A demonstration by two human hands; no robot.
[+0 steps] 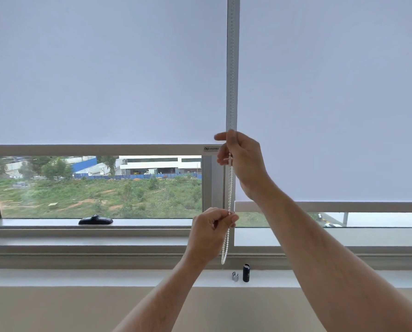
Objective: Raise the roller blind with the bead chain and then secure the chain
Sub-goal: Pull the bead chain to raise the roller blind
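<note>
We see two pale roller blinds hanging side by side over a wide window. The left blind [99,73] has its bottom bar [92,149] well above the sill, so a strip of glass below it shows grass, trees and buildings outside. The right blind [332,92] hangs lower, its bottom bar [344,206] leaving only a thin strip of glass. Between them runs a grey vertical frame post [232,63].

The white bead chain [230,188] hangs in front of that post, in the gap between the blinds, and its loop ends just above the near ledge [80,277].

Our right hand [242,159] is the higher one, level with the left blind's bottom bar. Its fingers [224,161] are curled in close around the chain, with the forefinger stretched out to the left and the thumb pressed against the chain's upper part. Our left hand [212,228] is lower, near the far sill. Its fingers are folded into the palm, and the thumb and forefinger tips [232,218] pinch the chain tightly.

On the far sill, to the left, lies a black window handle [95,220]. On the near ledge, just below the chain's loop, a small black cylinder [246,273] stands upright, with a small metal clip [235,276] just left of it. We see no containers here.
</note>
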